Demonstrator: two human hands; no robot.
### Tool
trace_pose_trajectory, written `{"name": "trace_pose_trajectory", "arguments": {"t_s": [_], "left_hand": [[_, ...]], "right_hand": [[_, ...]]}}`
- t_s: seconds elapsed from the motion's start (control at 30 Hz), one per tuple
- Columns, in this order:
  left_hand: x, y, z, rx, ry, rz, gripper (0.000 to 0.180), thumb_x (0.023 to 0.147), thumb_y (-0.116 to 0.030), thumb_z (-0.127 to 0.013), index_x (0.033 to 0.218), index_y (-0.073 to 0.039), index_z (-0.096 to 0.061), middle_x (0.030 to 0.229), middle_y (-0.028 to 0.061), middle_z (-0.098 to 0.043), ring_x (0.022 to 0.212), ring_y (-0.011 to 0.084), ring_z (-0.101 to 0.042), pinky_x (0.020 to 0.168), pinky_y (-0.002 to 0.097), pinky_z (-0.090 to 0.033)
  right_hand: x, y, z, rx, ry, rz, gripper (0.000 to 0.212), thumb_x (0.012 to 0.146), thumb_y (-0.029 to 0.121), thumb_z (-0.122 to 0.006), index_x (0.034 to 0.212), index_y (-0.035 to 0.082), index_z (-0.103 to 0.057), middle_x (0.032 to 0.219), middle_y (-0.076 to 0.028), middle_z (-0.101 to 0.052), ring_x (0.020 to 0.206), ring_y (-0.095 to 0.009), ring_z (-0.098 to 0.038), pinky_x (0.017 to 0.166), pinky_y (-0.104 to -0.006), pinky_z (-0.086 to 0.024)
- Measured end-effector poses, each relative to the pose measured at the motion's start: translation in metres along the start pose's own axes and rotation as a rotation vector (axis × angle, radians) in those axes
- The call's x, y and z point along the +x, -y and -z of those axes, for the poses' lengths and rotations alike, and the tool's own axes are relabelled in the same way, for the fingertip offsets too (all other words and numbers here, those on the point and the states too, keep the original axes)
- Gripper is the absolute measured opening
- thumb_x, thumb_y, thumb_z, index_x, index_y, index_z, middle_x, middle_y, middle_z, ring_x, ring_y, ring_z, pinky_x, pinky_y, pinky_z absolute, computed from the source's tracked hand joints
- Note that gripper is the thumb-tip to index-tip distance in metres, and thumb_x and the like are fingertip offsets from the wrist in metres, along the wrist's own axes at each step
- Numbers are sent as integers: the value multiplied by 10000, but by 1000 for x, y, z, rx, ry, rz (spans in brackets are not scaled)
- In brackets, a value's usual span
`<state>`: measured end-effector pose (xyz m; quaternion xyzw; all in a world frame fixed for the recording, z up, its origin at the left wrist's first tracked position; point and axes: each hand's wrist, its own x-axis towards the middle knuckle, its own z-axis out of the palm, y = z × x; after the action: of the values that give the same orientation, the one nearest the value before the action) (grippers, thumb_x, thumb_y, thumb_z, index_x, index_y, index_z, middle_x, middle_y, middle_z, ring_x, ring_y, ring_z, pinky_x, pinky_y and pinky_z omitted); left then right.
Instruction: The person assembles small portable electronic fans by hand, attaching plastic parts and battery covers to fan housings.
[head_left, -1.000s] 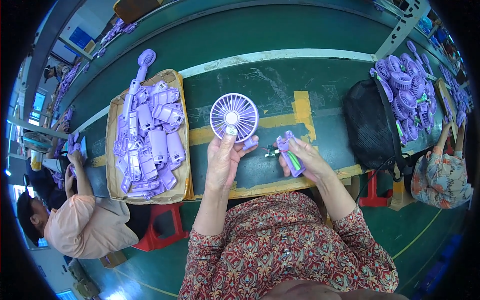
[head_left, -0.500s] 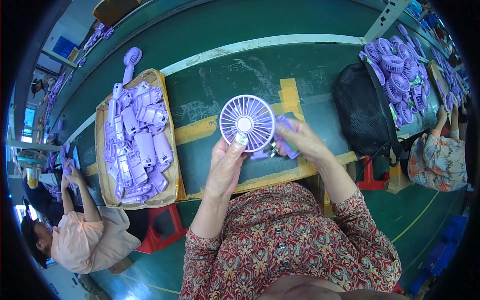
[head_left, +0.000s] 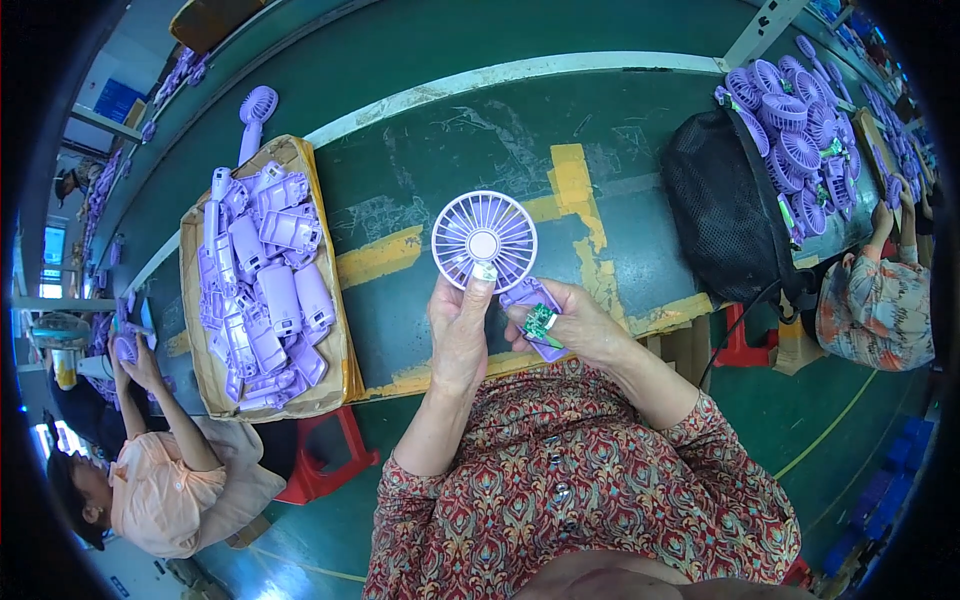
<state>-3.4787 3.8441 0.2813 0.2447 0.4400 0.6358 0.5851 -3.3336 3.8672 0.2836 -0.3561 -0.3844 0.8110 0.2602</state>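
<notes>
**Green bench, lilac fan head held up over its near edge**

Green, paint-scuffed bench point(head_left: 420, 130) runs across the view, with yellow tape marks near its middle and its near edge just in front of the person. Over that edge the left hand point(head_left: 460, 335) is closed about the lower rim of a round lilac fan head point(head_left: 484, 241), thumb pressed on the grille front. The right hand point(head_left: 580, 325), just beside it, is curled round a lilac handle shell point(head_left: 530, 300) with a small green circuit board point(head_left: 541, 322) showing in it.

The fan head looks light and stiff, a thin plastic grille with fine ribs that would likely crack if squeezed; the solid rim is the safer hold. The board looks fragile, so the shell's sides seem the place to grip.

Toward the left end sits a cardboard tray point(head_left: 335, 330) heaped with lilac shells point(head_left: 265, 275), reaching the near edge. A black mesh bag point(head_left: 725, 205) stands at the right end, with a heap of fan grilles point(head_left: 800, 140) beyond it. Bare bench between tray and bag leaves room. Co-workers sit at either side.
</notes>
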Motion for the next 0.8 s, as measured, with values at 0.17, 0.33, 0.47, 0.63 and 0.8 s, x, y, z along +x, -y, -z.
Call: {"name": "trace_pose_trajectory", "arguments": {"t_s": [0.17,0.33,0.47,0.63,0.8], "left_hand": [[-3,4,6,-27,-4,47,390,871,-240,-629,1150,-12,-480,1071,44,-562,952,96,-514,849,269,-408],[-7,4,-1,-7,-23,27,381,869,-236,-632,1141,-12,-487,1065,49,-566,949,102,-519,842,271,-415],[0,-5,-8,-35,-12,17,388,869,-229,-631,1151,-10,-480,1074,51,-566,964,110,-521,860,275,-413],[22,-22,5,735,65,-302,502,835,-172,-648,1211,48,-399,1069,125,-566,908,173,-557,798,328,-462],[-5,-33,-16,1041,120,-558,380,674,-17,-691,1035,-14,-570,881,115,-592,777,228,-581,715,326,-476]], "right_hand": [[-1,-8,0,-20,-19,22,237,900,230,-574,1038,37,-578,822,-46,-625,706,-116,-624,600,-222,-499],[-7,2,-2,-183,-84,40,296,942,308,-479,999,29,-555,762,-67,-627,648,-124,-621,556,-242,-485],[-6,10,1,-254,-76,119,295,947,302,-466,974,19,-543,736,-71,-620,627,-123,-614,543,-245,-479],[5,11,10,-250,-149,144,284,955,277,-448,1051,29,-547,748,-76,-630,626,-126,-621,532,-232,-481],[12,1,16,-195,-186,65,229,936,143,-405,1074,17,-538,761,-82,-625,614,-145,-625,536,-262,-507]]}}
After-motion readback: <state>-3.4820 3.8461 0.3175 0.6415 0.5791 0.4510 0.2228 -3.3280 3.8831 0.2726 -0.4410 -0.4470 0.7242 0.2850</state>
